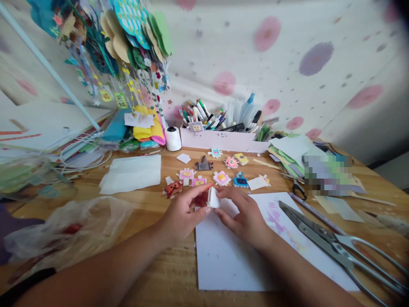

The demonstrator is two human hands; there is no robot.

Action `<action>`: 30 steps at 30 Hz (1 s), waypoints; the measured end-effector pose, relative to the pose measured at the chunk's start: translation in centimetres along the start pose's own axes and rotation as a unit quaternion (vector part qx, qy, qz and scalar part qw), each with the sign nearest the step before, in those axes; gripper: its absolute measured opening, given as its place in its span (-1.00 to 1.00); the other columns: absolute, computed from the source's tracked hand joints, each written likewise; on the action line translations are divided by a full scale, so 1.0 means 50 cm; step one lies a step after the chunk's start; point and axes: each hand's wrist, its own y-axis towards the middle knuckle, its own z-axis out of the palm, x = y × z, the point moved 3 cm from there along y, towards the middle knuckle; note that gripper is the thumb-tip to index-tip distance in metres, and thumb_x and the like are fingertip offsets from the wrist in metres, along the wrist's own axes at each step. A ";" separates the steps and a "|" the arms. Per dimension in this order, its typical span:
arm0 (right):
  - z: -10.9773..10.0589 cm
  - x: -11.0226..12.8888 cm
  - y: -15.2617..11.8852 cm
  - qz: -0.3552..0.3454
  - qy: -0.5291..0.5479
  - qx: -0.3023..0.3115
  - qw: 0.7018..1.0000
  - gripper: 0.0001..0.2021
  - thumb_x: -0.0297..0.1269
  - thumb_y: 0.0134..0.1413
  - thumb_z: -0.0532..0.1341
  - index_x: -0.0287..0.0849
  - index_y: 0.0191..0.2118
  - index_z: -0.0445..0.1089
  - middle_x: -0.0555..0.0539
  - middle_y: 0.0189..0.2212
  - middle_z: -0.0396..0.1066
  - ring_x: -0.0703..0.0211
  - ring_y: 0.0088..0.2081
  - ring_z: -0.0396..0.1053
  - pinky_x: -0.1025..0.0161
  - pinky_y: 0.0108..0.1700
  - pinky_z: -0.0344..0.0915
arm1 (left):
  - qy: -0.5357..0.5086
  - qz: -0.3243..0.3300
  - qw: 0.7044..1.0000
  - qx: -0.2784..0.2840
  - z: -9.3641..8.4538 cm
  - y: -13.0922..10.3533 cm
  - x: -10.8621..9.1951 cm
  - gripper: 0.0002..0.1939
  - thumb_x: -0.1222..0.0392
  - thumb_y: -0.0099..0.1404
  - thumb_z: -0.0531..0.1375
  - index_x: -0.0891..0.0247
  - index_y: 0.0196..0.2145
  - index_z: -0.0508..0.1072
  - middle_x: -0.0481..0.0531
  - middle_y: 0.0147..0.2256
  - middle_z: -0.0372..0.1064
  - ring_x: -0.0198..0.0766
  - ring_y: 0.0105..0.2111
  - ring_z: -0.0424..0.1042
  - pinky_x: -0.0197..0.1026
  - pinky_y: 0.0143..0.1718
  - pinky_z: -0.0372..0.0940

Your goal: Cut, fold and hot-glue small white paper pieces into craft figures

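Observation:
A small folded white paper piece (pixel 213 198) is held up between both hands, above the top left part of a large white sheet (pixel 230 260). My left hand (pixel 185 211) pinches its left side between thumb and fingers. On its right side, my right hand (pixel 243 215) touches it with the fingertips, thumb below and fingers above. Just beyond the hands lie several small coloured paper figures, among them a red one (pixel 173 189), a pink one (pixel 221 178) and a blue one (pixel 240 180). Purple and yellow marks show on the sheet's right part.
Large open scissors (pixel 329 238) lie on the sheet's right side, beside a purple pen (pixel 315 212). A plastic bag (pixel 96 230) and white papers (pixel 132 174) are at left. Behind stand a pen box (pixel 223 140) and a thread spool (pixel 173 139). Paper scraps (pixel 292 147) pile at right.

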 end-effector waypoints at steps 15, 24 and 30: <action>-0.006 0.009 0.002 -0.022 -0.112 -0.036 0.993 -0.73 -0.39 0.02 0.27 -0.14 -0.12 0.30 -0.19 -0.11 0.38 0.03 -0.10 0.36 0.07 -0.10 0.37 | -0.134 -0.094 0.986 -0.021 0.005 0.007 0.010 -0.86 0.33 0.12 0.21 0.27 -0.30 0.47 -0.06 -0.40 0.43 -0.33 -0.38 0.37 -0.24 -0.27 0.27; -0.004 0.011 0.003 -0.029 -0.134 -0.038 0.990 -0.75 -0.42 0.03 0.25 -0.15 -0.13 0.31 -0.20 -0.13 0.38 0.03 -0.11 0.36 0.09 -0.11 0.38 | -0.179 -0.132 0.975 0.001 0.005 0.004 0.025 -0.93 0.25 0.16 0.19 0.30 -0.43 0.43 -0.03 -0.47 0.40 -0.32 -0.44 0.36 -0.23 -0.35 0.27; -0.004 0.006 0.002 0.004 -0.106 -0.009 0.994 -0.59 -0.34 0.04 0.26 -0.14 0.03 0.25 -0.23 0.02 0.27 0.00 0.02 0.29 0.05 -0.01 0.33 | -0.181 -0.158 0.970 -0.027 0.002 0.010 0.025 -0.90 0.23 0.13 0.20 0.31 -0.49 0.40 -0.05 -0.55 0.36 -0.35 -0.52 0.33 -0.26 -0.43 0.23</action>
